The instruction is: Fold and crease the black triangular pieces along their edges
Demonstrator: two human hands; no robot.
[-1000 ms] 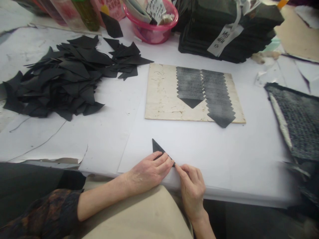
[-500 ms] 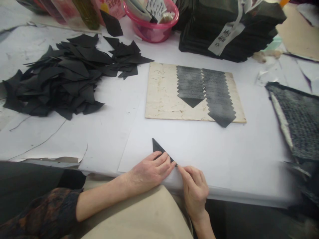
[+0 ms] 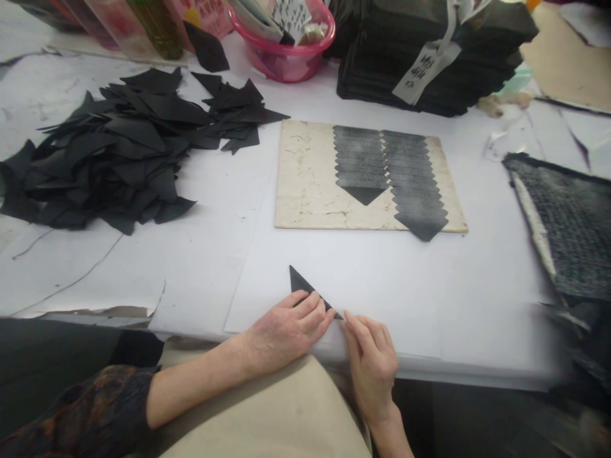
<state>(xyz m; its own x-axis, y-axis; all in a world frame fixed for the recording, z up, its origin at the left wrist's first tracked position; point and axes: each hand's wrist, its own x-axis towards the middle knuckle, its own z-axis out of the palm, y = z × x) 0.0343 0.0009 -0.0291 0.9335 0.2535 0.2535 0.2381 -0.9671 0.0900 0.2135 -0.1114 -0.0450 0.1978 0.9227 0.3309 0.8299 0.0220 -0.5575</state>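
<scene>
A black triangular piece (image 3: 301,282) lies on the white table near its front edge, its long edge slanting down to the right. My left hand (image 3: 296,323) presses on it with bent fingers, covering its lower part. At the piece's right tip is my right hand (image 3: 370,356), thumb and fingers pinched together; whether the tip is between them is too small to tell. Beyond the hands, a cream board (image 3: 305,184) carries two overlapping rows of dark pointed pieces, a left row (image 3: 361,159) and a right row (image 3: 415,178) that reaches past the board's front edge.
On the left is a large heap of black pieces (image 3: 128,146). A pink basket (image 3: 286,57) holding odds and ends stands at the back, beside a tied black stack (image 3: 372,70) with a paper label. Dark knitted fabric (image 3: 573,235) lies at the right edge.
The view has shifted slightly. My right fingers have moved a little off the piece's tip, which now shows more. My left hand stays on the piece.
</scene>
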